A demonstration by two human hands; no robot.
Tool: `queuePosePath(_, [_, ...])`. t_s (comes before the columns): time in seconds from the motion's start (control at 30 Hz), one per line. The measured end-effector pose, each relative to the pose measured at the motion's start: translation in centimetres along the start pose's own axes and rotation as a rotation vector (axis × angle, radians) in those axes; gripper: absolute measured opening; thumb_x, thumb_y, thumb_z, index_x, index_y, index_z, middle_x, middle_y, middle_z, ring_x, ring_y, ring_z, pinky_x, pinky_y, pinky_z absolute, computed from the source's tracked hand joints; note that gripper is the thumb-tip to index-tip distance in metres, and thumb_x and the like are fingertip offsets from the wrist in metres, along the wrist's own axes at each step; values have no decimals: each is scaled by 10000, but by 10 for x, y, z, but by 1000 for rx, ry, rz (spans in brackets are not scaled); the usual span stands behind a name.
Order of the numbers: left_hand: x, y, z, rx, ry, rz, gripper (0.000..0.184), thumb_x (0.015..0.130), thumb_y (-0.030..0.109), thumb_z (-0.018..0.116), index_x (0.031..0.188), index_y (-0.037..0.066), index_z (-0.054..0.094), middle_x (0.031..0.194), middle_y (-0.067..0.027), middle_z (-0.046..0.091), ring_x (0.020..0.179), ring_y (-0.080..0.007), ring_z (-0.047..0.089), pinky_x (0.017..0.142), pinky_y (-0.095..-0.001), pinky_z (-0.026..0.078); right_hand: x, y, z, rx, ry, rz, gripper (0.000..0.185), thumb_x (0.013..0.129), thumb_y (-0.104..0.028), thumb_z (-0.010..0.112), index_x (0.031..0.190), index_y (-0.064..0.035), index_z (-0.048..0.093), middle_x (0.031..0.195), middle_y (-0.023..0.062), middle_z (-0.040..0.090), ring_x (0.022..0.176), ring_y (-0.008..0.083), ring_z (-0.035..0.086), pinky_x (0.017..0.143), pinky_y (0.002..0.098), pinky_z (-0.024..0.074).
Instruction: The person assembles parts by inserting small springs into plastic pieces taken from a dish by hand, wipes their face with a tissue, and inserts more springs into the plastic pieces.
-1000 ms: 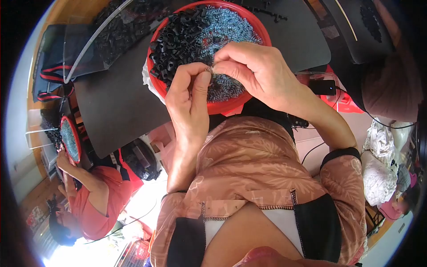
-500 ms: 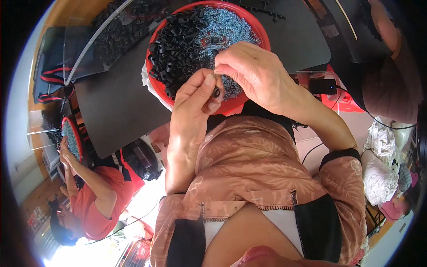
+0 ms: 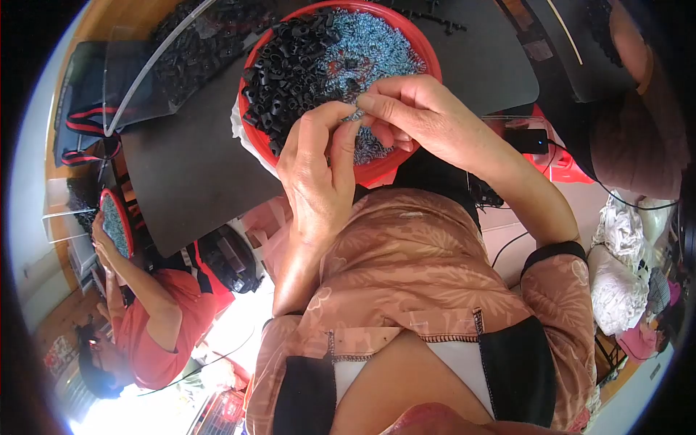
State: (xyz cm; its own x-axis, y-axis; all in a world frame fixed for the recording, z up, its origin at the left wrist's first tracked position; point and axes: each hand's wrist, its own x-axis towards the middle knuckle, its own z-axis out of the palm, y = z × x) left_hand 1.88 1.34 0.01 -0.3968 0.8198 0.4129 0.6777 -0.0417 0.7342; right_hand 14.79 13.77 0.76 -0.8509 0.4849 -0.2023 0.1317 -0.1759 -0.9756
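Two narrow pinches, contents unclear — L hand [image 3: 315,167], R hand [image 3: 431,123] — over rnd tub [image 3: 431,52]: blk tubes [image 3: 279,83], wiry coils [image 3: 378,45].

Left hand [image 3: 317,163] and right hand [image 3: 428,123] pinch, fingertips close together.

**Basin below the hands, worktop to either side**

The basin [image 3: 433,61] lies below and ahead of both hands. Inside it, fittings [image 3: 279,80] fill the part ahead of the left hand [image 3: 315,170]; springs [image 3: 377,43] fill the part ahead of the right hand [image 3: 438,134] and also lie beneath the fingers.

Worktop [image 3: 196,163] extends left of the left hand, with a pile of parts [image 3: 199,65] farther ahead on that side. Behind it sit a bag [image 3: 228,257] and, farther left, a co-worker [image 3: 163,326] beside a second basin [image 3: 130,235].

Right of the right hand is a small device [image 3: 531,141]; farther right and behind lies a bundle [image 3: 616,290].
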Motion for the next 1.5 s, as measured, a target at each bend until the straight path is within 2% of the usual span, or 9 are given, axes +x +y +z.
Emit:
queuePosePath(0.27, [-2, 7, -1, -71, -12, -124, 128, 879, -23, 634, 1004, 2, 618, 880, -117, 649, 731, -239, 617, 644, -325, 481, -2, 4, 2, 61, -5, 8, 335, 997, -299, 551, 882, -1, 652, 636, 14, 576, 479, 51, 443, 424, 218, 338])
queuePosePath(0.47, [-4, -4, 1, 26, 7, 56, 131, 886, -11, 636, 1015, 2, 614, 896, -117, 663, 724, -233, 618, 648, -328, 491, 1, 8, 5, 93, 0, 65, 337, 995, -303, 553, 881, -1, 650, 635, 18, 576, 452, 56, 440, 407, 218, 336])
queuePosePath(0.77, [-5, 2, -3, -206, -51, -295, 93, 959, 67, 597, 1011, -11, 594, 847, -55, 638, 749, -77, 558, 641, -237, 449, -1, 9, 12, -136, 118, -146, 247, 978, -225, 586, 899, 4, 633, 651, 34, 600, 540, 82, 492, 497, 266, 386])
queuePosePath(0.93, [-2, 2, -4, -435, -75, -435, 80, 970, 51, 576, 1020, -12, 587, 836, -15, 616, 735, -43, 511, 638, -202, 416, -3, 13, 19, -355, 260, -374, 211, 956, -192, 615, 908, 13, 623, 681, 81, 644, 569, 113, 556, 528, 279, 426])
queuePosePath(0.97, [-1, 3, -4, -460, -73, -460, 78, 972, 47, 571, 1022, -11, 586, 837, -11, 614, 732, -40, 507, 637, -199, 411, -3, 10, 18, -298, 225, -299, 206, 955, -187, 616, 916, 16, 623, 680, 92, 644, 567, 131, 567, 531, 282, 433])
queuePosePath(1.03, [-2, 3, -3, -437, -44, -426, 77, 968, 47, 576, 1019, -9, 589, 834, -27, 624, 731, -50, 523, 635, -206, 418, -4, 2, 15, -180, 156, -149, 198, 951, -177, 617, 931, 20, 624, 677, 114, 646, 563, 168, 587, 539, 290, 448])
queuePosePath(1.27, [-8, -5, 7, 52, 53, -18, 75, 917, 8, 611, 991, -2, 610, 852, -115, 648, 706, -193, 610, 611, -300, 475, -5, 5, 6, -445, 152, -352, 207, 953, -191, 612, 958, 13, 650, 691, 130, 650, 587, 213, 610, 560, 329, 464])
queuePosePath(1.43, [-7, -7, 6, 24, 94, 24, 99, 890, -11, 627, 988, -7, 614, 858, -126, 643, 704, -246, 610, 610, -328, 479, -4, -8, 3, -300, 84, -123, 240, 963, -224, 598, 923, 9, 641, 706, 159, 634, 628, 296, 619, 588, 367, 471])
queuePosePath(1.5, [-7, -8, 7, 37, 100, 68, 106, 883, -14, 633, 987, -6, 615, 856, -128, 641, 700, -253, 607, 610, -331, 478, 0, 2, 4, -337, 63, -234, 240, 956, -229, 610, 913, 6, 637, 709, 159, 629, 636, 313, 617, 594, 374, 470])
